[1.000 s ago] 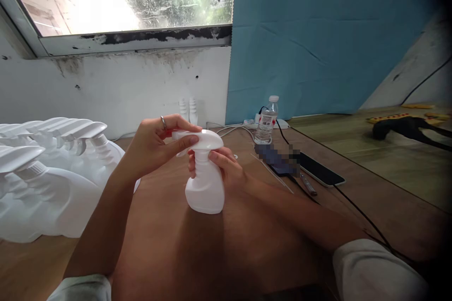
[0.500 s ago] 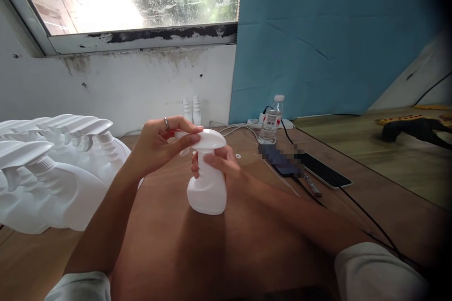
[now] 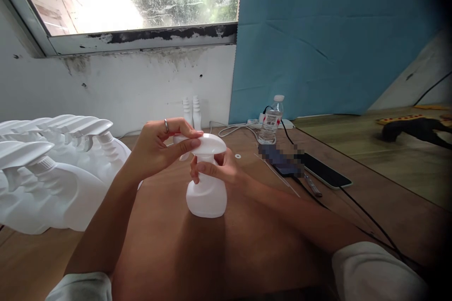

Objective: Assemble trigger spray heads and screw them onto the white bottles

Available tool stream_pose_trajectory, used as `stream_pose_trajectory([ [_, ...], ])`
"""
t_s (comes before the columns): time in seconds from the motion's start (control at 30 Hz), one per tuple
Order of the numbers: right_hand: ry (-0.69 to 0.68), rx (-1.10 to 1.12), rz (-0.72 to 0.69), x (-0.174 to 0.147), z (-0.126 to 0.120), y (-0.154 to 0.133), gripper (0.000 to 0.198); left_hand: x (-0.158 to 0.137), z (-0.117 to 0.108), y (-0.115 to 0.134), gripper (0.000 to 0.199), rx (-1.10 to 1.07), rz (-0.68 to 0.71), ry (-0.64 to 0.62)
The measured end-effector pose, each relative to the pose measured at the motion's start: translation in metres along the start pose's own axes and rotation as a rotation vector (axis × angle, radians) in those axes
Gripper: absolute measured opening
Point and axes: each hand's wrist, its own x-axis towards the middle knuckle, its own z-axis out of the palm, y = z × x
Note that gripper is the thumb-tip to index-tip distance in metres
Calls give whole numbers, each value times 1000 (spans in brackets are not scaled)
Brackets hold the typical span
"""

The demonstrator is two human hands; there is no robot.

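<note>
A white spray bottle stands upright on the brown table in front of me. Its white trigger sprayer head sits at the top of the neck. My left hand, with a ring on one finger, pinches the nozzle side of the head between thumb and fingers. My right hand wraps round the bottle's neck just under the head, thumb in front and fingertips showing on the left side. The hands cover part of the neck and the trigger.
Several white spray bottles stand close together at the left. A clear water bottle, a phone, a small knife-like tool and cables lie at the right. Two white ribbed pieces stand by the wall. A small white ring lies behind my right hand.
The sprayer head has dropped slightly and the bottle has turned a little toward me. My right hand has shifted slightly on the neck; my left hand keeps its pinch.
</note>
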Motion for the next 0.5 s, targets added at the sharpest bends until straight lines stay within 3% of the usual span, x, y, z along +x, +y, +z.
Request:
stream_pose_trajectory([
  [0.5,-26,100,-26,-2,-2,7,34,-1,-3,2,12,21,0,-23],
])
